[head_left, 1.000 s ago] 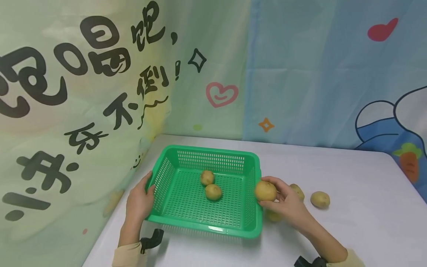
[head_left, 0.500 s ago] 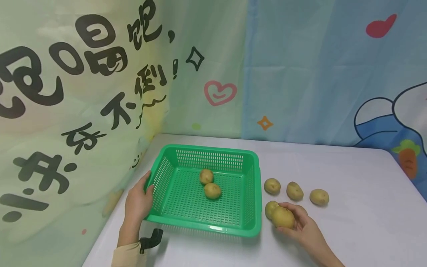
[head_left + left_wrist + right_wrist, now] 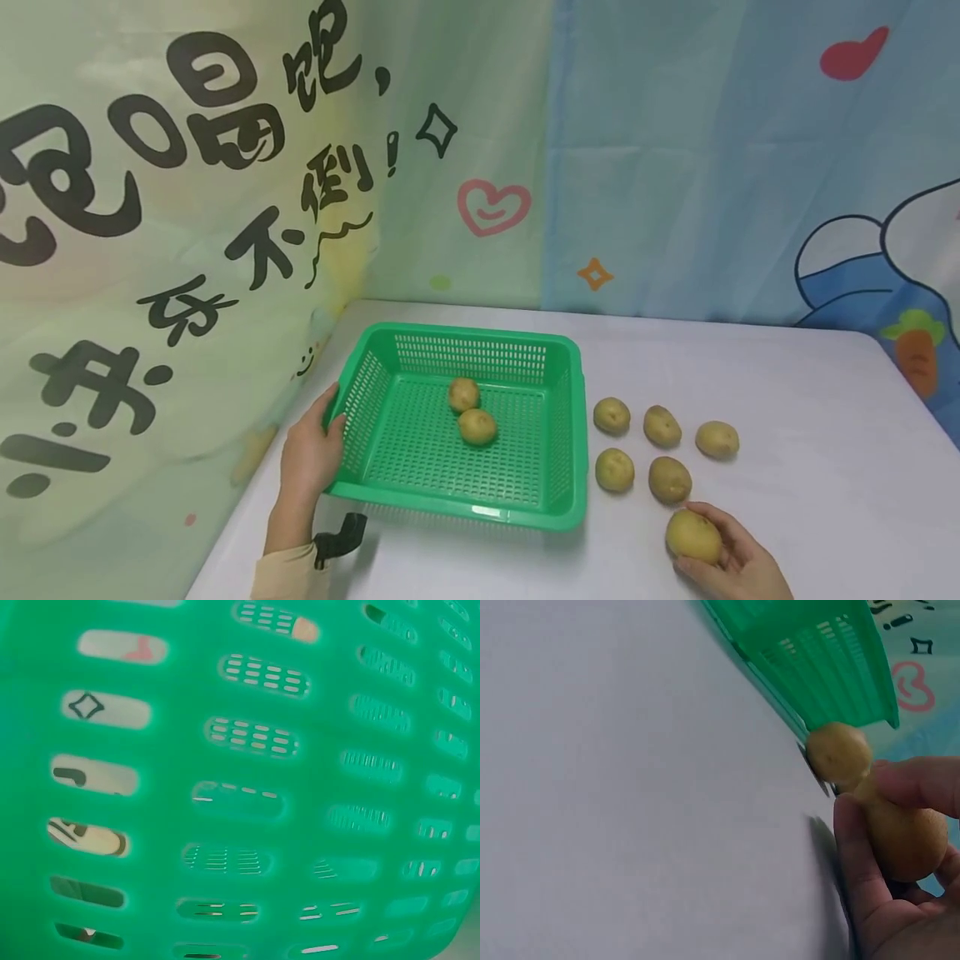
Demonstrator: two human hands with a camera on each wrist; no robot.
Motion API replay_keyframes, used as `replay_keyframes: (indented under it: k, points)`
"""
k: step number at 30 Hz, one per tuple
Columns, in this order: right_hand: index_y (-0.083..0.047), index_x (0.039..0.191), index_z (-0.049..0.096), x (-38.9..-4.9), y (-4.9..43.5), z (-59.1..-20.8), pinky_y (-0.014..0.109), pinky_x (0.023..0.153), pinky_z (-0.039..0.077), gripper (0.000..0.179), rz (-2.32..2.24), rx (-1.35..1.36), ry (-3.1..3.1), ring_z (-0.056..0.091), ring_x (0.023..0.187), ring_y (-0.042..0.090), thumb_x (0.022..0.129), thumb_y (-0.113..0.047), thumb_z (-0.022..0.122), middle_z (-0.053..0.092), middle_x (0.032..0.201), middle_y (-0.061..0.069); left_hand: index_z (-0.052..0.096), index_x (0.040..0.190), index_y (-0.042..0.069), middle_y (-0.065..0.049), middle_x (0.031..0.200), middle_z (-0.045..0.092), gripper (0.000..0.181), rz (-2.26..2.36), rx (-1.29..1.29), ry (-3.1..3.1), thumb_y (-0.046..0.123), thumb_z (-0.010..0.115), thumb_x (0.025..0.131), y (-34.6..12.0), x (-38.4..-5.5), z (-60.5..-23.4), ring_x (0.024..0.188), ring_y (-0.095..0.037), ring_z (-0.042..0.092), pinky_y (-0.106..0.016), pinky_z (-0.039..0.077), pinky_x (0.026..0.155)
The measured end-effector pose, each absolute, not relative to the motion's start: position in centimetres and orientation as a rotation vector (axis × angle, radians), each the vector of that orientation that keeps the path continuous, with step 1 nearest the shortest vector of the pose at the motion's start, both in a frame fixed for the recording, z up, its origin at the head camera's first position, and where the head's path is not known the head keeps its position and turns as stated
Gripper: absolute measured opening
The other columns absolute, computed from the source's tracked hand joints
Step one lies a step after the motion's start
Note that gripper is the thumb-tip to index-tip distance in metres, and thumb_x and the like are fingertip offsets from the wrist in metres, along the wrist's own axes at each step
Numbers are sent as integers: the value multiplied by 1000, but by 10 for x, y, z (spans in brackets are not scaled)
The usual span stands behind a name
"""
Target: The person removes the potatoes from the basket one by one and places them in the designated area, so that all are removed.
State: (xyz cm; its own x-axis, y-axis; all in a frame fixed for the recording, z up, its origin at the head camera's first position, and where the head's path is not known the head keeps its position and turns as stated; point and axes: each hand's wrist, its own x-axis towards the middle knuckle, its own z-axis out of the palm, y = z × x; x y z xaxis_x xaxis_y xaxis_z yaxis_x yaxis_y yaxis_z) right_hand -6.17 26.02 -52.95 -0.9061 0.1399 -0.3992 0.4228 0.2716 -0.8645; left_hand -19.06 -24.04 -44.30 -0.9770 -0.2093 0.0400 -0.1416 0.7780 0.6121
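A green plastic basket point(image 3: 491, 517) with slotted walls sits at mid-table, two potatoes touching inside it, the nearer potato point(image 3: 477, 427) slightly to the right. My left hand point(image 3: 311, 454) grips its left rim, thumb inside; slotted green wall point(image 3: 172, 765) fills the left wrist view. My right hand point(image 3: 738, 558) holds a potato point(image 3: 693, 536) between thumb and fingers, low over the table to the right of the basket. In the right wrist view, fingers wrap around that potato point(image 3: 907, 844), with another potato point(image 3: 840, 754) just beyond.
Several loose potatoes lie right of the basket: a back row ending in a potato point(image 3: 717, 440), and two nearer, one potato point(image 3: 670, 480) just behind my right hand. A printed cloth backdrop point(image 3: 675, 208) stands behind the white table point(image 3: 825, 467).
My right hand has carried its potato from the basket's right rim rightward and nearer to me, uncovering the loose potatoes. My left hand stays on the basket.
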Motion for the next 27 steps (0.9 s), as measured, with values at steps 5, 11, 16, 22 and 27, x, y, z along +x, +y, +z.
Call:
replay_keyframes:
  k: [5,11,16,22,27]
  points:
    - [-4,146,33,-61,277,-536,9,80,45,90,-1714,584,2382,50,94,-20,75,-25,86,44,110,-33,37,152,14,-25,141,49,51,-970,297,-2866,17,49,102,-241,-192,-443,114,-41,56,-55,45,85]
    - [-1,146,35,-66,286,-539,2,78,40,87,-1706,556,2546,44,95,-26,78,-26,84,41,117,-30,37,152,14,-26,141,49,51,-972,297,-2867,17,48,102,-240,-192,-443,111,-39,57,-53,45,83]
    - [-7,148,36,-75,292,-536,1,77,39,85,-1618,585,2596,40,93,-28,82,-37,80,45,134,-6,37,152,14,-25,142,48,51,-978,301,-2867,17,48,102,-240,-192,-444,113,-40,56,-54,45,84]
    - [-6,151,30,-87,296,-531,37,106,40,87,-1516,587,2660,43,134,29,85,-38,76,31,153,25,37,152,15,-25,142,49,51,-986,305,-2863,18,49,102,-240,-193,-445,108,-38,58,-52,45,82]
    - [-4,152,28,-93,295,-532,60,111,21,85,-1526,586,2702,23,140,50,87,-31,76,26,154,28,37,152,15,-25,142,49,51,-983,304,-2863,18,49,102,-241,-193,-445,108,-38,58,-52,45,82]
